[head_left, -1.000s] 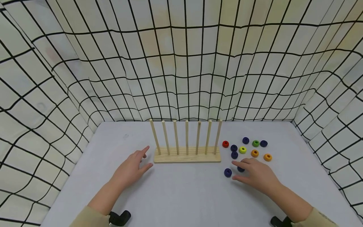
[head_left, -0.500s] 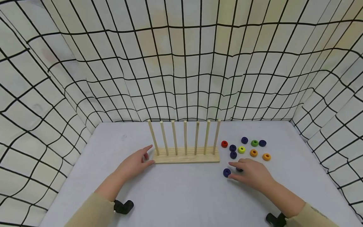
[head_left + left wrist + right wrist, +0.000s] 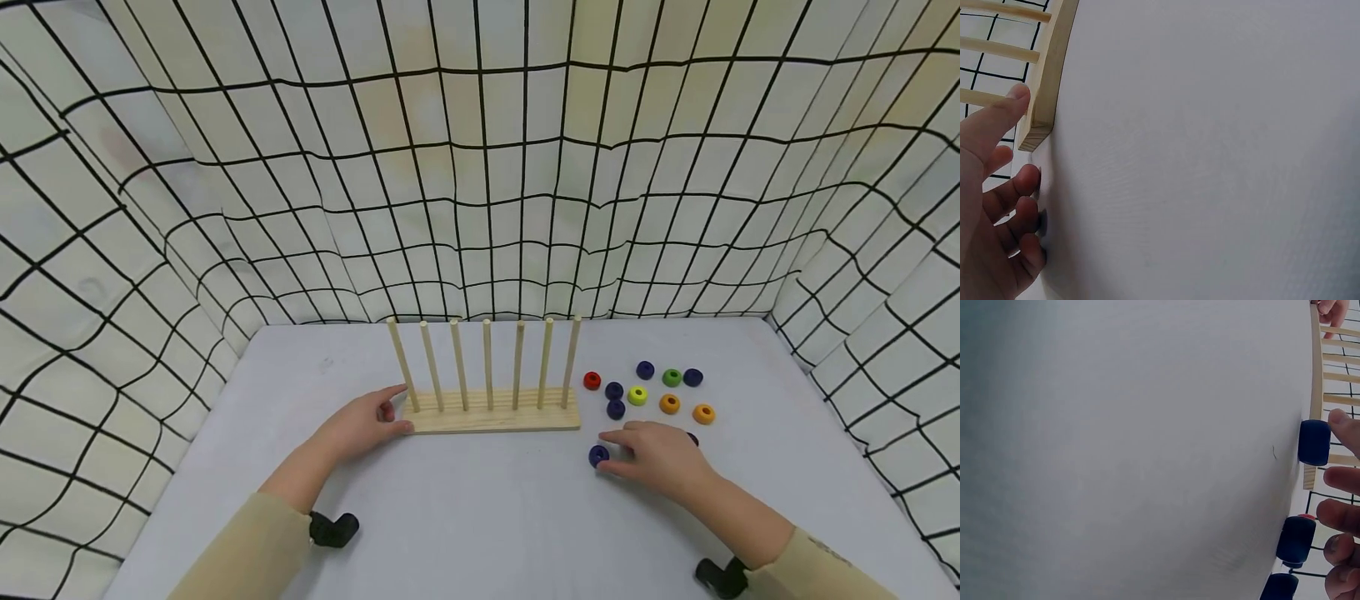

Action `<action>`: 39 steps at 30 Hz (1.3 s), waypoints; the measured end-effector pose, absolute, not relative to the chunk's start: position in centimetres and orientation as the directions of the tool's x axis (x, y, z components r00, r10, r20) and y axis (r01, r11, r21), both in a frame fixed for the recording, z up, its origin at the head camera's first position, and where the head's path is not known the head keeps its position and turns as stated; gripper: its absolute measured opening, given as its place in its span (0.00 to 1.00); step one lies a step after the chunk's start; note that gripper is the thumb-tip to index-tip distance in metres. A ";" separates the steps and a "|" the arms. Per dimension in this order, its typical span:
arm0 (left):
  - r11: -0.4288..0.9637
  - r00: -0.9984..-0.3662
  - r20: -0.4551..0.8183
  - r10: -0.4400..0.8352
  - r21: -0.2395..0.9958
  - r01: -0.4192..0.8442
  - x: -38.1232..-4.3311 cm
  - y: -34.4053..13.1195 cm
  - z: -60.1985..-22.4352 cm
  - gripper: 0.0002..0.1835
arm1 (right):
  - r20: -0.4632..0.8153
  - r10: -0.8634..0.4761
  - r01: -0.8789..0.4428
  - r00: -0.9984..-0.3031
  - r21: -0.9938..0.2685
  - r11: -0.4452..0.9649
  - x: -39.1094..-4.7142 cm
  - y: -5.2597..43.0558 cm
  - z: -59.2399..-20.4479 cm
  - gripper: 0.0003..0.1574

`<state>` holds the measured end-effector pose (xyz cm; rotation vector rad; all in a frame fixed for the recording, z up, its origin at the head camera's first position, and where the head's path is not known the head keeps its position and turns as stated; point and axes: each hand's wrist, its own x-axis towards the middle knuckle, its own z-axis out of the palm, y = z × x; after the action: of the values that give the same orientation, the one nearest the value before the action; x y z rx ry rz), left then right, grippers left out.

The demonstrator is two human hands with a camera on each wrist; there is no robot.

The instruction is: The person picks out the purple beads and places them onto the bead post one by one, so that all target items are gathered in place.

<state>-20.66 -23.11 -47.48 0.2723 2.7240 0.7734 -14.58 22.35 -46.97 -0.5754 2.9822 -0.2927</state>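
A wooden peg rack (image 3: pixel 491 417), a flat base with a row of upright pegs, stands mid-table in the head view. My left hand (image 3: pixel 360 429) holds the base's left end, thumb at the front and index finger behind. In the left wrist view the thumb (image 3: pixel 997 119) lies against the base (image 3: pixel 1050 75). To the right of the rack, my right hand (image 3: pixel 663 458) reaches around a dark blue bead (image 3: pixel 598 456). Its thumb touches the bead, while the index finger stays apart. The right wrist view shows the same blue bead (image 3: pixel 1314 442) beside the thumb.
Right of the rack lie a red bead (image 3: pixel 592 381), a yellow bead (image 3: pixel 637 395), a green bead (image 3: pixel 672 377), orange beads (image 3: pixel 670 403) and several more blue beads (image 3: pixel 614 391). One dark bead (image 3: pixel 693 438) is partly hidden by the right hand. Black netting (image 3: pixel 480 200) surrounds the white table.
My left hand has moved right and taken hold of the rack's left end. The right hand has moved left, bringing its thumb to the front blue bead.
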 end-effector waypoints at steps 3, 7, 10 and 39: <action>0.834 -0.937 -0.237 0.257 0.544 0.091 -20.8 -23.2 -47.6 0.43 | -0.079 -0.366 -0.346 -0.927 -0.195 0.918 -14.6 22.2 -47.0 0.30; 0.829 -0.936 -0.228 0.269 0.549 0.105 -21.0 -23.1 -47.7 0.42 | -0.116 -0.353 -0.325 -0.929 -0.202 0.924 -14.7 21.9 -47.2 0.29; 0.826 -0.933 -0.220 0.283 0.551 0.120 -21.1 -23.2 -47.7 0.41 | -0.147 -0.346 -0.314 -0.926 -0.204 0.927 -14.8 21.6 -47.3 0.30; 0.815 -0.920 -0.227 0.319 0.562 0.144 -21.1 -23.3 -47.4 0.42 | -0.068 -0.347 -0.328 -0.935 -0.198 0.924 -14.4 22.1 -46.5 0.28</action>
<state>-21.14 -23.34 -47.41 0.3518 2.6885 0.7971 -14.42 22.06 -46.48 -0.5248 2.9806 -0.2797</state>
